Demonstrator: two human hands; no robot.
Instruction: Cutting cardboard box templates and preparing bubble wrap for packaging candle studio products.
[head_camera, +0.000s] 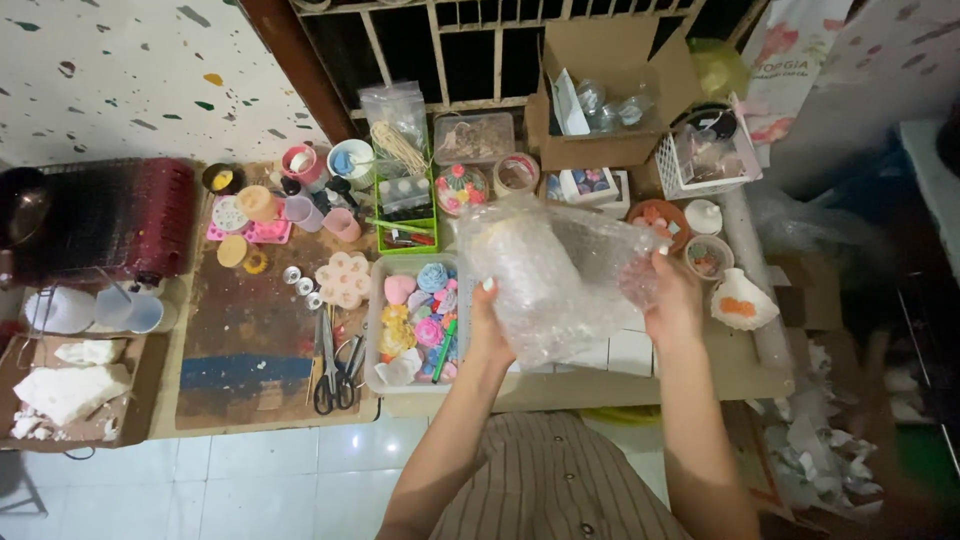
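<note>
A sheet of clear bubble wrap (560, 275), rolled around a pale object, is held up over the low table. My left hand (488, 325) grips its lower left side. My right hand (672, 300) grips its right edge. Just below and left of the wrap lies a clear tray (375, 330) filled with several small colourful moulded pieces. White boxes (630, 350) sit on the table under the wrap.
Black scissors (335, 365) lie left of the tray. Pink cups and moulds (290, 210) crowd the back left. An open cardboard box (610, 95) with glass jars stands at the back, a white basket (705, 155) beside it. Paper scraps (810, 440) litter the floor at right.
</note>
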